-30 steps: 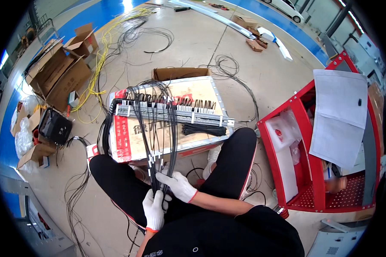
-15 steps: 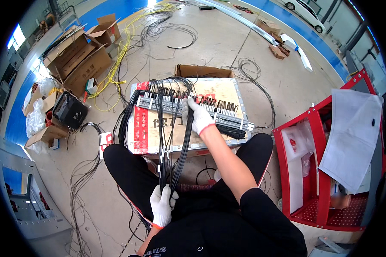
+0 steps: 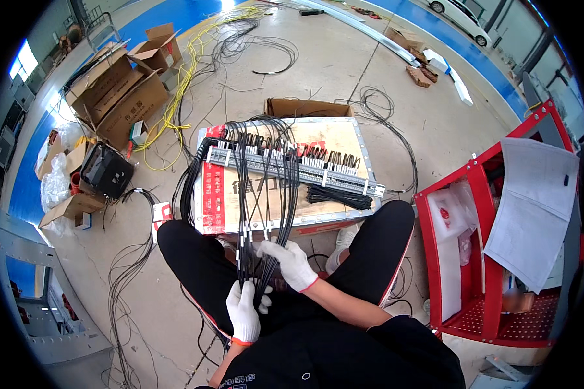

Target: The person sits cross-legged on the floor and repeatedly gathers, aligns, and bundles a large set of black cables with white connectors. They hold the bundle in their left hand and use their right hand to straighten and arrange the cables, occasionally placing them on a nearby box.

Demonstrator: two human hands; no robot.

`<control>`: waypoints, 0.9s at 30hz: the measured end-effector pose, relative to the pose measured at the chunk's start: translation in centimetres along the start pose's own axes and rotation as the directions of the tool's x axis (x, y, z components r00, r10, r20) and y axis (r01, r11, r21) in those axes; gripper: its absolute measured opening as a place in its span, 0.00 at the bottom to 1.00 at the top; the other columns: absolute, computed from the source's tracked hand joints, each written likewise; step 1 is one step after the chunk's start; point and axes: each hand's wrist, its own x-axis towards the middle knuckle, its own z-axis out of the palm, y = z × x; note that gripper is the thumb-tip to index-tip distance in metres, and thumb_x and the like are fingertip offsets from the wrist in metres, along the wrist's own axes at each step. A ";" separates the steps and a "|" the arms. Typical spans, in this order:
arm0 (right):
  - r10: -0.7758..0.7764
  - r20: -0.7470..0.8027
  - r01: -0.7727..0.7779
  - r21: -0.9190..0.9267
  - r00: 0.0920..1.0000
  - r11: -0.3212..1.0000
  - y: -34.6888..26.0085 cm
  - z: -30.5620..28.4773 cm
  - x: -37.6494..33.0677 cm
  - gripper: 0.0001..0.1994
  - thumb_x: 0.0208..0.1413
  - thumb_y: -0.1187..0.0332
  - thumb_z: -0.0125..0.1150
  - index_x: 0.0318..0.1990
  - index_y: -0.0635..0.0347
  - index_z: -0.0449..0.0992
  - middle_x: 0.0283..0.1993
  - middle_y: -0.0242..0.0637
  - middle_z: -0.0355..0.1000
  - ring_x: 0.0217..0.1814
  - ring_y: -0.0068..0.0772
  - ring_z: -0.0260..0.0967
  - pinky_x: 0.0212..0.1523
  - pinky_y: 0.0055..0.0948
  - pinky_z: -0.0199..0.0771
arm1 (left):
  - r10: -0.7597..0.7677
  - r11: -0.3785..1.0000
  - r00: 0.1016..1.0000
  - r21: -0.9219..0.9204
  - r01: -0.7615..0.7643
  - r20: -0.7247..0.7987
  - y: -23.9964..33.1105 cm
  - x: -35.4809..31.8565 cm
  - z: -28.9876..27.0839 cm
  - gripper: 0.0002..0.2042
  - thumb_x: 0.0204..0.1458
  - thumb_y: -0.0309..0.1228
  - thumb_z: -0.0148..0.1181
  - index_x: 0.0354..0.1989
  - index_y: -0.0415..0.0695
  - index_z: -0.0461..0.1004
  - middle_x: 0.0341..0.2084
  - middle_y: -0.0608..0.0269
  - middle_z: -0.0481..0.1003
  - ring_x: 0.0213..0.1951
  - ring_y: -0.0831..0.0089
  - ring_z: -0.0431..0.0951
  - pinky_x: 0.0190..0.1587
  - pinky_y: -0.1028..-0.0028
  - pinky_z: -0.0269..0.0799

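Near the wooden crate [image 3: 345, 138], the left hand [image 3: 243, 314] wraps its grip round black cables [image 3: 289, 216] stretched over the metal rail [image 3: 312, 176] on its top; the right hand [image 3: 294, 265] touches them higher up; I cannot tell whether its grip is closed.

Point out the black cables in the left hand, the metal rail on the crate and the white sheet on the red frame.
Black cables [image 3: 288, 217]: head view, partway along the right strands.
Metal rail [image 3: 310, 174]: head view, just right of its middle.
White sheet [image 3: 531, 209]: head view, near its middle.
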 end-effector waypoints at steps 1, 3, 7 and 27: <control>0.070 0.100 -0.095 0.281 0.993 0.955 0.5 -0.2 0.4 0.12 0.64 0.63 0.56 0.37 0.64 0.76 0.34 0.33 0.74 0.35 0.26 0.73 0.44 0.27 0.73 | 0.006 1.000 1.000 -0.013 -0.006 -0.010 0.0 0.1 -0.1 0.09 0.66 0.34 0.47 0.39 0.42 0.69 0.22 0.61 0.76 0.15 0.83 0.65 0.16 0.82 0.58; 0.050 0.183 -0.129 0.449 0.982 0.884 1.0 0.0 1.1 0.12 0.64 0.61 0.57 0.38 0.64 0.74 0.34 0.33 0.73 0.35 0.27 0.73 0.45 0.29 0.74 | -0.003 1.000 1.000 -0.010 0.003 0.022 -0.3 0.1 -0.4 0.09 0.66 0.34 0.47 0.39 0.42 0.69 0.21 0.62 0.75 0.15 0.83 0.65 0.15 0.82 0.58; -0.106 0.427 -0.134 0.495 0.898 0.859 1.7 -0.6 3.8 0.16 0.61 0.57 0.62 0.39 0.63 0.72 0.33 0.32 0.70 0.36 0.27 0.72 0.46 0.31 0.75 | 0.000 1.000 0.999 -0.014 0.000 0.048 0.8 -0.3 0.0 0.09 0.67 0.35 0.46 0.39 0.43 0.68 0.19 0.64 0.73 0.14 0.83 0.63 0.14 0.82 0.56; 0.170 0.082 -0.188 0.499 0.982 0.846 -9.6 -2.9 23.9 0.19 0.70 0.57 0.45 0.48 0.64 0.75 0.28 0.28 0.72 0.23 0.20 0.68 0.23 0.22 0.71 | 0.042 0.994 0.997 0.094 -0.047 0.058 2.5 -1.6 -0.1 0.09 0.65 0.33 0.46 0.35 0.42 0.67 0.15 0.66 0.69 0.12 0.84 0.59 0.14 0.81 0.53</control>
